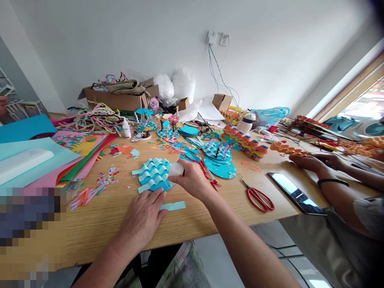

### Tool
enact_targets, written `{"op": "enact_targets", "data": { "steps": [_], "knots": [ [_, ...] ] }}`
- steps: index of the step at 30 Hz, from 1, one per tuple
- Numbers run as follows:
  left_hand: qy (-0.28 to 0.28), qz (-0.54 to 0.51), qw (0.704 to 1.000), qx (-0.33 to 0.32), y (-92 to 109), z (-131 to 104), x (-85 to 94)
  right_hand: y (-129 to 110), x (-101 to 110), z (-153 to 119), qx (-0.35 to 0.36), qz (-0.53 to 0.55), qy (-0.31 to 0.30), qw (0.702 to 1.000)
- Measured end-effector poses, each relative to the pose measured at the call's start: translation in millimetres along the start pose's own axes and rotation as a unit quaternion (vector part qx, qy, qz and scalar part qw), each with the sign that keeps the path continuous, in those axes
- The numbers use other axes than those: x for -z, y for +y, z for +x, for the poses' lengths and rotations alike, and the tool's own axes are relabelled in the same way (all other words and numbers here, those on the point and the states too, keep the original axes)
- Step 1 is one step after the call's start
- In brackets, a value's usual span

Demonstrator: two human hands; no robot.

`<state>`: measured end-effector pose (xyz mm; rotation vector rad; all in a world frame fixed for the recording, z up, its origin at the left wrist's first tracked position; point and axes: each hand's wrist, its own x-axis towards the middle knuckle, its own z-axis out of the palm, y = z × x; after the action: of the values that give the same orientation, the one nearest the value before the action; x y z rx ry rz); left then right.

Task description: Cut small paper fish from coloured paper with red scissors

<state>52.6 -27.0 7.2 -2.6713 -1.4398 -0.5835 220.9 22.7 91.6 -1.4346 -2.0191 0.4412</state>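
Observation:
In front of me a round blue paper disc (156, 185) lies on the table, with several wavy light-blue paper strips (154, 172) across it. Some strip ends stick out past its left edge. My right hand (192, 179) is closed around a white glue bottle (176, 169), tilted with its base up, over the disc's right side. The bottle's tip is hidden. With fingers stretched out, my left hand (147, 214) rests flat at the disc's near edge. A loose flat light-blue strip (174, 206) lies beside its thumb.
Red-handled scissors (260, 199) and a phone (295, 192) lie to the right, near another person's hands (312, 166). Paper sheets (69, 160) and scraps (105, 178) spread left. Behind are finished blue discs (217, 154), another white bottle (126, 129) and a cardboard box (117, 100).

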Motion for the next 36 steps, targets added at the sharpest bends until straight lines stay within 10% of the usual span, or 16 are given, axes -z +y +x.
{"op": "enact_targets", "data": {
  "steps": [36],
  "knots": [
    [-0.007, 0.007, 1.000, -0.001, 1.6, 0.3, 2.2, -0.3, 0.6, -6.5, -0.002, 0.003, 0.002, 1.000]
  ]
}}
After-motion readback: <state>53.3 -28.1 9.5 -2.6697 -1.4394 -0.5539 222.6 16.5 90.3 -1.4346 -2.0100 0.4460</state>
